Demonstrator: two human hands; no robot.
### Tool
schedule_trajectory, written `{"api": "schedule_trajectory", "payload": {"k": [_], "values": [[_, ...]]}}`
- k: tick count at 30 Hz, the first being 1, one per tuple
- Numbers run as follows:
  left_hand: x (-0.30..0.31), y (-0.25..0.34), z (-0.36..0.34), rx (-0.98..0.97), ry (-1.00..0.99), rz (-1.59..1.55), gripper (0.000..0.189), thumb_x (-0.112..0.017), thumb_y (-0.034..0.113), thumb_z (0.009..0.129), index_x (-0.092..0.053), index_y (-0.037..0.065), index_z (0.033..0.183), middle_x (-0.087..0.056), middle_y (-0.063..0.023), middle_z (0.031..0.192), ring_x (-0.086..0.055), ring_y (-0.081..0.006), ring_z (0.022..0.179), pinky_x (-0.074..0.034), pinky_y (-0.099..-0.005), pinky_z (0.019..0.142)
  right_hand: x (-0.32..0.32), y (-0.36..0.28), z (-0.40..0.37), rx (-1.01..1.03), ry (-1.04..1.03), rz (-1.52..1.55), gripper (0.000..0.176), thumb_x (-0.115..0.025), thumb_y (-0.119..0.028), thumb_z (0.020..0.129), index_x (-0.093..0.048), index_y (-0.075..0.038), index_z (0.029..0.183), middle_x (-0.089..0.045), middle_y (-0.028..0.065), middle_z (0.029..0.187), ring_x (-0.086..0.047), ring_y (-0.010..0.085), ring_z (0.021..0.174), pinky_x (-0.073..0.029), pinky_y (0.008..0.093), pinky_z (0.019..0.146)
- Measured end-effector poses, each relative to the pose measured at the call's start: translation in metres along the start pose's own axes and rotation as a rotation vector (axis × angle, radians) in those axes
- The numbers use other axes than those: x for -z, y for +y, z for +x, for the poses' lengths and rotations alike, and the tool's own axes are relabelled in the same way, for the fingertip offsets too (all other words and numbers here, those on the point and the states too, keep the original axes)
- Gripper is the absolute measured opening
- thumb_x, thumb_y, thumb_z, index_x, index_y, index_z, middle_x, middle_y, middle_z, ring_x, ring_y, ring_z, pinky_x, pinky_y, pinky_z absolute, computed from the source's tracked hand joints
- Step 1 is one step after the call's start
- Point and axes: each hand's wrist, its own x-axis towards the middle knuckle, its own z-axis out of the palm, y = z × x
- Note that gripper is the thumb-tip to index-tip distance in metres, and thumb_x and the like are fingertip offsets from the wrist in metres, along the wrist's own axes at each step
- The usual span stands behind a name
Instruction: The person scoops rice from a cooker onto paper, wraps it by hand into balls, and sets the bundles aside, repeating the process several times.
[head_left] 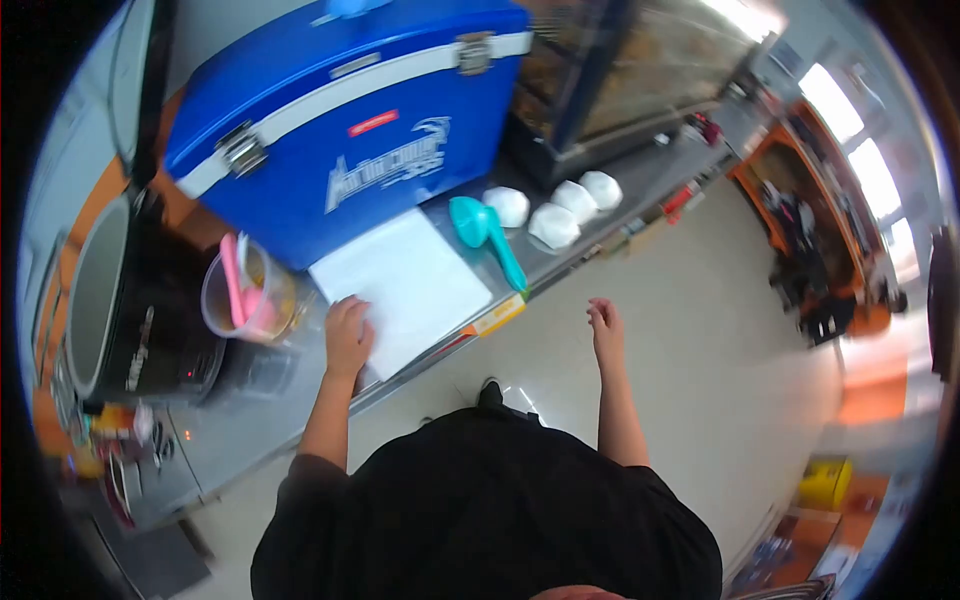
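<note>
Blue is what fills the top of the view: a big blue cooler box (350, 110) sits at the back of the bench (250, 430), lid down and both metal latches across the white band, so its contents are hidden. Right in front of it lies a white sheet (420, 275), flat on the bench and reaching to the front edge. The left hand (347, 335) is down on the sheet's near left corner, fingers curled. Whether that grip pinches the sheet or only presses on it, I cannot tell.

Just left of that hand stands a clear plastic tub (245, 300). Inside it a pink spoon (232, 275) leans upright, with something amber behind it that is too blurred to name. Further left is a black cooker (140, 320) with a grey round top.

On the other side of the sheet a teal scoop (487, 235) lies on the bench, bowl towards the cooler and handle pointing at the bench edge. Beyond it, three white lumps (555, 225) sit close together in a cluster. Behind those rises a glass display case (640, 70).

The right hand (603, 322) hangs off the bench, over the pale floor (720, 380), well apart from the sheet. Its grip is loose, fingers slightly spread, and it has hold of nothing.
</note>
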Motion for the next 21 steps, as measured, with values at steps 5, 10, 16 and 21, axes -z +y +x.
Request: {"api": "schedule_trajectory", "payload": {"k": [5, 10, 16, 21], "values": [[0.023, 0.027, -0.027, 0.141, 0.127, 0.044, 0.032, -0.061, 0.001, 0.072, -0.064, 0.01, 0.103, -0.06, -0.0105, 0.109, -0.056, -0.0312, 0.101, -0.042, -0.0437, 0.091, -0.112, -0.081, 0.054, 0.468, -0.375, -0.24, 0.05, -0.065, -0.009, 0.082, -0.048, -0.003, 0.129, -0.058, 0.0145, 0.109, -0.058, 0.0256, 0.097, -0.047, 0.0361, 0.085], [0.091, 0.017, -0.098, 0.235, 0.101, 0.155, 0.039, -0.063, -0.005, 0.067, -0.064, 0.01, 0.103, -0.06, -0.0108, 0.109, -0.058, -0.0309, 0.094, -0.047, -0.0406, 0.081, -0.167, -0.109, 0.068, 0.415, -0.512, -0.421, 0.068, -0.065, -0.008, 0.08, -0.033, -0.003, 0.14, -0.048, 0.0293, 0.13, -0.048, 0.0459, 0.119, -0.042, 0.0508, 0.098], [0.217, -0.031, -0.147, 0.336, 0.43, 0.514, 0.035, -0.06, -0.013, 0.07, -0.065, 0.004, 0.101, -0.058, -0.0135, 0.109, -0.058, -0.0257, 0.089, -0.048, -0.0325, 0.075, -0.162, -0.119, 0.057, 0.238, -0.284, -0.385, 0.059, -0.055, -0.014, 0.082, -0.041, 0.002, 0.138, -0.054, 0.0281, 0.127, -0.052, 0.0399, 0.12, -0.039, 0.0439, 0.101], [0.328, -0.1, -0.152, 0.288, 0.681, 0.734, 0.035, -0.059, -0.013, 0.072, -0.065, 0.004, 0.102, -0.056, -0.0134, 0.11, -0.057, -0.0252, 0.09, -0.048, -0.0322, 0.077, -0.158, -0.157, 0.034, 0.201, 0.144, 0.066, 0.038, -0.049, -0.037, 0.097, -0.054, -0.001, 0.106, -0.056, 0.0117, 0.087, -0.055, 0.0203, 0.074, -0.045, 0.0347, 0.064]]}}
